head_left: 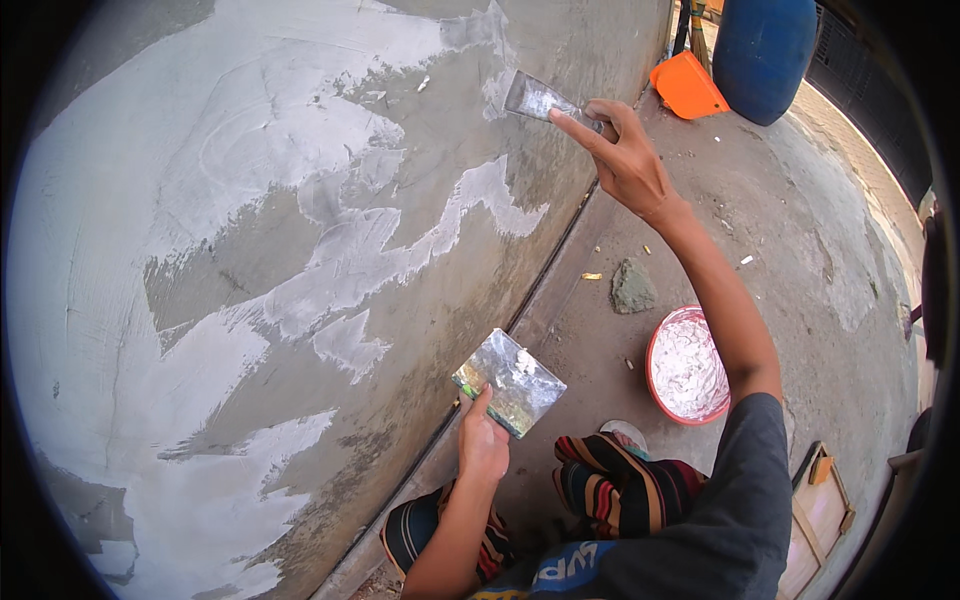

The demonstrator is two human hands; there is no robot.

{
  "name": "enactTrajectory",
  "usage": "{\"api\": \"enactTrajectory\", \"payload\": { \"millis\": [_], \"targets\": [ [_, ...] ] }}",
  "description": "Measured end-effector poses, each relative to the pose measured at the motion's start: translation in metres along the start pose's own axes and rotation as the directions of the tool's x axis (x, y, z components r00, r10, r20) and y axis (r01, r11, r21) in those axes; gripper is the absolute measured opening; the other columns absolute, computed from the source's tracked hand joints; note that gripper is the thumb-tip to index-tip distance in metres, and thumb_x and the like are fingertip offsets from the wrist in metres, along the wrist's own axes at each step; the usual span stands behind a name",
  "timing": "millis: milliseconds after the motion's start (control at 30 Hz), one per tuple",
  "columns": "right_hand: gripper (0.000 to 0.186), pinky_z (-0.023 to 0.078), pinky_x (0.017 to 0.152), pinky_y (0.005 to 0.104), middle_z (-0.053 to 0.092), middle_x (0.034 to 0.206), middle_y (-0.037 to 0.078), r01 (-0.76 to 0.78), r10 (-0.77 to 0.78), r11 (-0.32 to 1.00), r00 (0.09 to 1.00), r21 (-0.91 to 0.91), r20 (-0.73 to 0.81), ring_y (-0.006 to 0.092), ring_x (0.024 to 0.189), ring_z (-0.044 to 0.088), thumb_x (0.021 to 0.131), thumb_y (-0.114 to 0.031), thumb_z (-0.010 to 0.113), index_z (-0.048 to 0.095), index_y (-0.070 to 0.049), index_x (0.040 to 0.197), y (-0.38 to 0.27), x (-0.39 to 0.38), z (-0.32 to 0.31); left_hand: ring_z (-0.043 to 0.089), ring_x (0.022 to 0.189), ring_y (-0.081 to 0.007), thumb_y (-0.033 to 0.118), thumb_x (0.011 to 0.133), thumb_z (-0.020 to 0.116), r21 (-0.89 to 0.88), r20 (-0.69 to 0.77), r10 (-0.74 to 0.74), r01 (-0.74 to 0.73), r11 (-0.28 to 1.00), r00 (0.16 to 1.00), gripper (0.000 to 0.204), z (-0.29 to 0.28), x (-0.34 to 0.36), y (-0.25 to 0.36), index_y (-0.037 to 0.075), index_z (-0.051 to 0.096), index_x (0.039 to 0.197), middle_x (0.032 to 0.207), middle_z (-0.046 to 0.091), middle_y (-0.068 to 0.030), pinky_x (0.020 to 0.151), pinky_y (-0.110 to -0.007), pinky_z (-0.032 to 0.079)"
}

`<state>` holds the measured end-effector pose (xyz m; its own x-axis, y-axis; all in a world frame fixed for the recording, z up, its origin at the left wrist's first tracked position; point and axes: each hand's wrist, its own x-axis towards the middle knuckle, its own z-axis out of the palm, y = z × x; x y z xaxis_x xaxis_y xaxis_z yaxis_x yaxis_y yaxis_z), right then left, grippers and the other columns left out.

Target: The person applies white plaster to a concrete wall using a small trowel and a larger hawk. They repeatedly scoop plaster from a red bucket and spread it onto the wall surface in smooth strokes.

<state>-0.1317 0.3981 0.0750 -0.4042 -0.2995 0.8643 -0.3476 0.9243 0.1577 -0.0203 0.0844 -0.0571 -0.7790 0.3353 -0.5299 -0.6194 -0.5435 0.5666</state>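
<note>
A white-patched wall (215, 260) spreads left of the left grip (483, 445), which pinches a smeared plate (515, 388), its underside out of sight. Ahead and rightward, a partly covered scraper (538, 98) sits pinched in the right grip (632, 165). Below this grip, the forearm (722, 285) overlaps a red basin (651, 375).

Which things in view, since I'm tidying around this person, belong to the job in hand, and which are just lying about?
In use:
scraper in the right hand
smeared board in the left hand
red basin of white paste
partly coated wall

Apparently just lying about:
grey stone
orange dustpan
blue barrel
wood-framed panel
</note>
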Motion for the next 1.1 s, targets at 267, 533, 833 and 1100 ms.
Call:
{"api": "enactTrajectory", "payload": {
  "millis": [267, 533, 833, 1100],
  "targets": [
    [0.075, 0.052, 0.077, 0.0363, 0.053, 0.112, 0.016, 0.149, -0.132, 0.974, 0.986, 0.171, -0.102, 0.0297, 0.096, 0.056, 0.072, 0.016, 0.056, 0.056, -0.024, 0.135, 0.021, 0.013, 0.038, 0.048, 0.124, -0.0217, 0.013, 0.097, 0.051, 0.129, -0.187, 0.140, -0.117, 0.985, 0.972, 0.051, 0.030, 0.000, -0.006, 0.011, 0.031, 0.144, 0.135, 0.047, -0.0055, 0.103, -0.040, 0.041],
    [0.076, 0.051, 0.078, 0.0401, 0.053, 0.111, 0.018, -0.030, -0.013, 0.963, 0.987, 0.269, 0.157, 0.0332, 0.096, 0.056, 0.070, 0.014, 0.056, 0.049, -0.016, 0.140, 0.021, -0.030, 0.022, 0.048, 0.124, -0.0225, 0.016, 0.098, 0.049, 0.297, -0.298, 0.126, -0.034, 0.954, 0.946, 0.043, 0.018, -0.003, -0.039, 0.012, 0.035, 0.138, 0.132, 0.048, -0.0048, 0.105, -0.042, 0.038],
    [0.069, 0.051, 0.078, 0.0367, 0.052, 0.108, 0.017, 0.109, -0.108, 0.954, 0.994, 0.279, -0.018, 0.0302, 0.095, 0.056, 0.069, 0.009, 0.059, 0.054, -0.011, 0.135, 0.004, 0.015, 0.000, 0.053, 0.118, -0.0198, 0.018, 0.099, 0.048, 0.366, -0.419, 0.122, 0.044, 0.929, 0.900, 0.041, 0.033, -0.054, -0.011, 0.012, 0.037, 0.138, 0.127, 0.052, -0.0046, 0.100, -0.040, 0.044],
    [0.063, 0.051, 0.078, 0.0347, 0.050, 0.107, 0.015, 0.114, -0.141, 0.984, 0.969, 0.139, 0.204, 0.0271, 0.091, 0.055, 0.070, 0.005, 0.059, 0.054, -0.005, 0.132, 0.008, 0.022, -0.013, 0.053, 0.119, -0.0230, 0.017, 0.099, 0.047, 0.300, -0.415, 0.097, 0.036, 0.953, 0.904, 0.043, 0.022, -0.058, -0.004, 0.014, 0.033, 0.140, 0.129, 0.051, -0.0059, 0.099, -0.043, 0.045]
  ]
}}
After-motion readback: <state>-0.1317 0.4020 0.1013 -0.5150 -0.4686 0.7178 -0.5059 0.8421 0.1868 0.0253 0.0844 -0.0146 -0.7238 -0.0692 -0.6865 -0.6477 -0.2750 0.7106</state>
